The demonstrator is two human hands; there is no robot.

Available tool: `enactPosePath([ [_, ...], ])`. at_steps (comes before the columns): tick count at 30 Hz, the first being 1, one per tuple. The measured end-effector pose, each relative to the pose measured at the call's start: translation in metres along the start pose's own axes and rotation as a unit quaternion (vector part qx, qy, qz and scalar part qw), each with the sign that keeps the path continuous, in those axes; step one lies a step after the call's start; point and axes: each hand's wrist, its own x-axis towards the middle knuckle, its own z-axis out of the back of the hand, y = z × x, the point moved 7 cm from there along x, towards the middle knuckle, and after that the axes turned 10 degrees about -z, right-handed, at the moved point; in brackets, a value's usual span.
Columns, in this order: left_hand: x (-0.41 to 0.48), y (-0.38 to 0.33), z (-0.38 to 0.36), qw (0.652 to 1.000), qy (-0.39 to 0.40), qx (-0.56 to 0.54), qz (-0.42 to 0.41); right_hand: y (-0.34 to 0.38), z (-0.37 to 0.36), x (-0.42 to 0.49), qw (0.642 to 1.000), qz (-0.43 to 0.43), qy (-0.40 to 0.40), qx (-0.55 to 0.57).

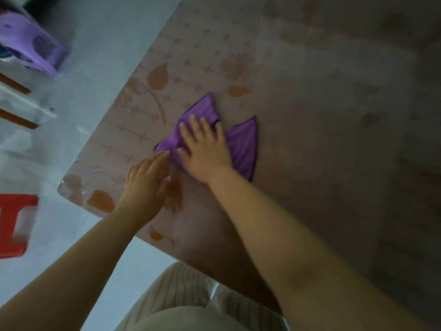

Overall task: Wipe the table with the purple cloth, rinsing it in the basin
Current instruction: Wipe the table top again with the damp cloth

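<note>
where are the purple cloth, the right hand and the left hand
purple cloth [243, 144], head view, bare right-side flap
right hand [207, 151], head view, back of the hand
left hand [145, 185], head view, back of the hand

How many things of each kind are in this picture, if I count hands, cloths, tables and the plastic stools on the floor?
Hands: 2, left hand and right hand
Cloths: 1, purple cloth
Tables: 1, table
Plastic stools: 2, purple stool and red stool
Total: 6

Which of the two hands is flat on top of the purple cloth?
The right hand presses the purple cloth; the left hand lies beside it on the table.
</note>
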Motion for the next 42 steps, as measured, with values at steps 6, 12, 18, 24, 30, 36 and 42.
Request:
enactPosePath([
  [6,0.025,0.000,0.002,0.999,0.001,-0.011,-0.040,0.003,-0.026,-0.083,0.997,0.079,0.002,-0.005],
  [12,0.051,0.003,-0.002,0.999,0.010,-0.020,-0.044,-0.236,0.027,-0.087,0.968,-0.228,-0.104,-0.004],
  [18,0.063,0.012,0.006,0.997,-0.023,-0.003,-0.078,-0.421,0.088,-0.072,0.799,-0.575,-0.139,0.107],
  [24,0.061,0.027,0.010,0.998,-0.017,0.030,-0.046,-0.248,0.090,0.113,0.943,-0.318,-0.082,0.049],
  [30,0.052,0.036,0.019,0.999,-0.021,0.024,-0.019,0.040,0.015,0.078,0.999,0.042,-0.002,-0.009],
  [36,0.052,0.037,0.020,0.999,-0.026,0.013,-0.031,0.062,-0.032,-0.068,0.990,0.143,0.011,0.005],
  [42,0.036,0.027,0.014,0.998,-0.008,-0.035,-0.060,-0.137,0.008,-0.097,0.991,-0.100,-0.086,-0.022],
])
